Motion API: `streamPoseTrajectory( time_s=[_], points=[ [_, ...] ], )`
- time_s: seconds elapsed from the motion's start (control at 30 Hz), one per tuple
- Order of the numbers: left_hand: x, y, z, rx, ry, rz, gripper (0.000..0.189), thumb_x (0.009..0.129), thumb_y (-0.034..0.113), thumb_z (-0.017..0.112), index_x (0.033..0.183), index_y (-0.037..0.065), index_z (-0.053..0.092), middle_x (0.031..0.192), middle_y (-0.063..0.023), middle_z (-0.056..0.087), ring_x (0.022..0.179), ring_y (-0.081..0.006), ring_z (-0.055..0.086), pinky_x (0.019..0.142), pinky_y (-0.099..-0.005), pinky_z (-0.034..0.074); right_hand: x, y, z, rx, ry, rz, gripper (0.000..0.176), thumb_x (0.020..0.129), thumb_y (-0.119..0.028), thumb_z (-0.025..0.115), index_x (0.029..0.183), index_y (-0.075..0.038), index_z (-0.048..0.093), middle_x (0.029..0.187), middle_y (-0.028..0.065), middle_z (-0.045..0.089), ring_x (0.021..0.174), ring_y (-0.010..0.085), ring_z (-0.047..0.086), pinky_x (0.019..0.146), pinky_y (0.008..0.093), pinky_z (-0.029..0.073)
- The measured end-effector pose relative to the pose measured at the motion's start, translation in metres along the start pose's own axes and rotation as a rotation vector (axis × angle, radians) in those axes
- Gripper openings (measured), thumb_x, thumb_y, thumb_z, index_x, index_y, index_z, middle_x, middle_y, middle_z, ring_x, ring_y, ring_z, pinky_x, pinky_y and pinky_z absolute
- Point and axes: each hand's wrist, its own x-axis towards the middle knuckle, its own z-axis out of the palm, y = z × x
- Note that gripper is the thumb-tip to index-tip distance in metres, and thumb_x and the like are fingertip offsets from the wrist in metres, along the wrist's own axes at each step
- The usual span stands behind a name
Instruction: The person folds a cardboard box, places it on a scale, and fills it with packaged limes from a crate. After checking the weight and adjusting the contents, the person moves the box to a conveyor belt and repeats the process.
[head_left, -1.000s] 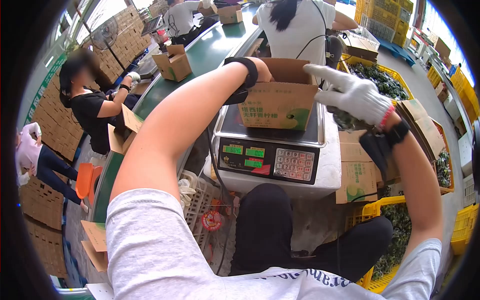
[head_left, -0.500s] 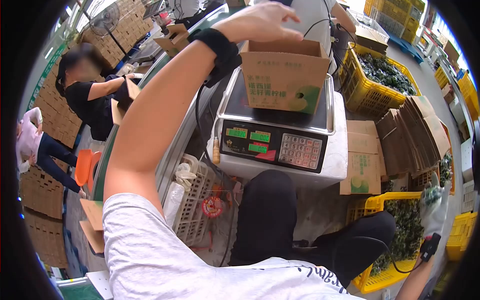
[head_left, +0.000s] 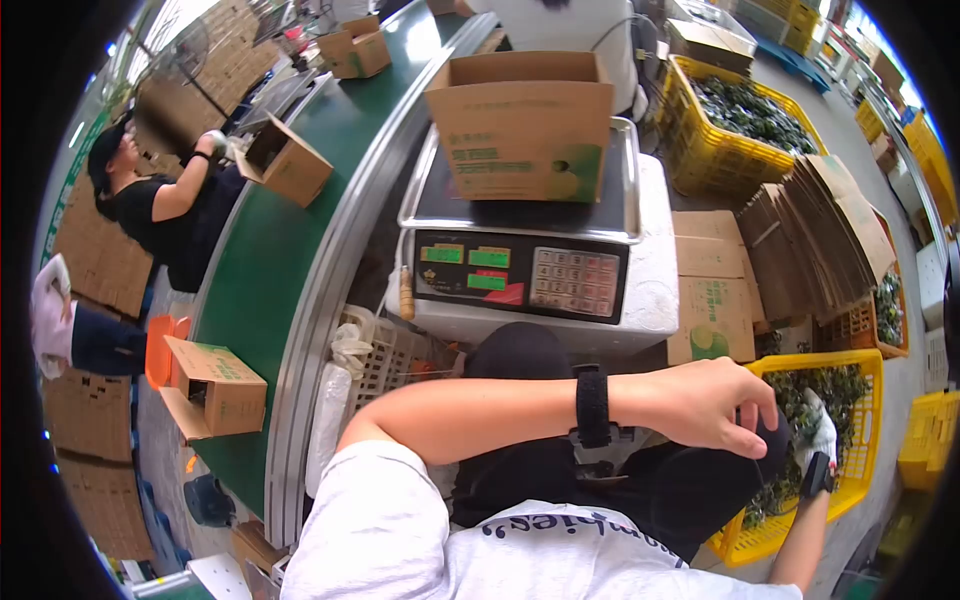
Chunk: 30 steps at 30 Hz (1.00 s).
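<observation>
Gloved right hand (head_left: 820,440) in the crate's green contents, bare left hand (head_left: 700,405) above the leg

The green contents (head_left: 848,390) fill the yellow crate (head_left: 870,450) and lie directly at the fingers of the right hand, which reach in among them inside the crate's right edge. Whether those fingers are together, apart or clamped on a piece, I cannot tell; the tips are too small and partly hidden.

The left hand hangs over the dark trouser leg (head_left: 690,490), near the crate's left edge. Its fingers are loosely curled, with a gap between thumb and forefinger, and they hold nothing visible. The nearest green contents lie just beyond these fingertips, to their right in the view.

Well apart from both hands, an open-topped carton (head_left: 520,130) stands upright on the scale (head_left: 520,220), towards the plate's far edge, with a bare strip along the near edge. Flattened cartons (head_left: 815,240) lean beyond the crate's far edge.
</observation>
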Motion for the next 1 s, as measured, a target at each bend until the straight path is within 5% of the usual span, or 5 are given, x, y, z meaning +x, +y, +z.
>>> streamPoseTrajectory(
  time_s=[0.3, 0.43, 0.57, 0.8, 1.0],
  points=[
    [0.001, -0.083, -0.014, -0.311, 0.163, -0.543, 0.040, 0.104, 0.030, 0.062, 0.138, 0.009, 0.059, 0.118, -0.0040, 0.068, 0.103, -0.0104, 0.063, 0.089, -0.0274, 0.051, -0.034, -0.046, 0.058, -0.033, -0.192, -0.005, 0.040, 0.099, -0.039, 0.062, 0.127, -0.010, 0.067, 0.100, 0.0024, 0.071, 0.070, 0.0123, 0.062, 0.056, 0.0280, 0.048],
    [0.002, -0.061, -0.016, -0.324, 0.143, -0.505, 0.040, 0.107, 0.031, 0.056, 0.139, 0.007, 0.058, 0.121, -0.0062, 0.067, 0.106, -0.0135, 0.064, 0.092, -0.0294, 0.051, -0.013, -0.015, -0.006, -0.928, -0.122, -0.329, 0.043, 0.094, -0.040, 0.065, 0.122, -0.010, 0.071, 0.101, 0.0049, 0.075, 0.089, 0.0211, 0.070, 0.081, 0.0357, 0.055],
    [0.004, -0.067, -0.012, -0.294, 0.108, -0.559, 0.041, 0.105, 0.032, 0.059, 0.139, 0.008, 0.057, 0.120, -0.0054, 0.068, 0.106, -0.0129, 0.064, 0.091, -0.0288, 0.050, -0.038, 0.015, -0.028, -1.615, -0.055, 0.155, 0.057, 0.078, -0.047, 0.074, 0.126, -0.017, 0.070, 0.121, 0.0122, 0.072, 0.115, 0.0300, 0.066, 0.098, 0.0393, 0.051],
    [0.018, -0.073, -0.010, -0.299, 0.121, -0.634, 0.043, 0.106, 0.035, 0.058, 0.138, 0.007, 0.057, 0.121, -0.0070, 0.068, 0.107, -0.0147, 0.064, 0.092, -0.0300, 0.051, -0.023, 0.044, -0.026, -1.081, 0.251, -0.157, 0.076, 0.080, -0.055, 0.074, 0.140, -0.011, 0.058, 0.132, 0.0191, 0.066, 0.123, 0.0350, 0.061, 0.103, 0.0421, 0.048],
    [0.021, -0.079, -0.011, -0.294, 0.141, -0.668, 0.044, 0.106, 0.036, 0.057, 0.139, 0.007, 0.057, 0.121, -0.0070, 0.068, 0.107, -0.0148, 0.064, 0.093, -0.0304, 0.051, -0.004, 0.033, 0.035, -1.234, 0.207, 0.133, 0.097, 0.081, -0.072, 0.063, 0.139, 0.005, 0.053, 0.136, 0.0263, 0.061, 0.125, 0.0387, 0.060, 0.101, 0.0465, 0.050]
  ],
)
